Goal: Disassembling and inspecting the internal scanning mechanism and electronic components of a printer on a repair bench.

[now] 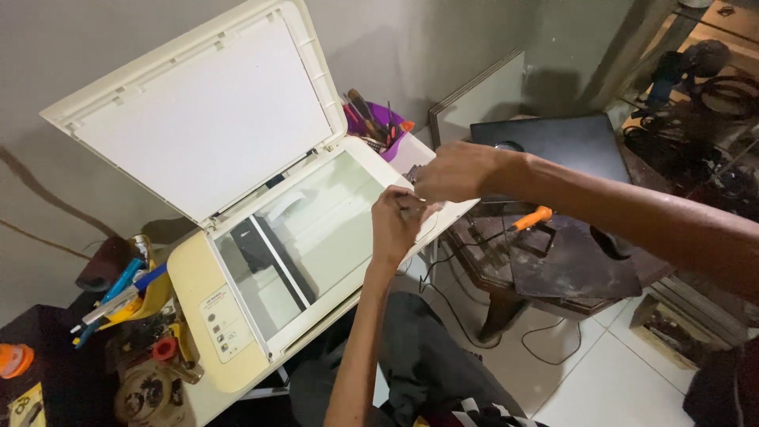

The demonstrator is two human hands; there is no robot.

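A cream flatbed printer-scanner (229,332) lies in front of me with its lid (198,111) raised, showing the glass bed (308,237). My left hand (395,225) rests at the right edge of the glass with its fingers curled. What it holds, if anything, is hidden. My right hand (451,170) reaches in from the right, just above the left hand. Its fingertips pinch a small dark part at the scanner's far right corner. The two hands nearly touch.
A purple cup of screwdrivers (379,122) stands behind the scanner. To the right a dark wooden table (569,269) carries an orange-handled soldering iron (530,217) and a black flat case (553,142). A yellow holder with tools (130,296) sits at the left. Cables trail over the white tiles (601,379).
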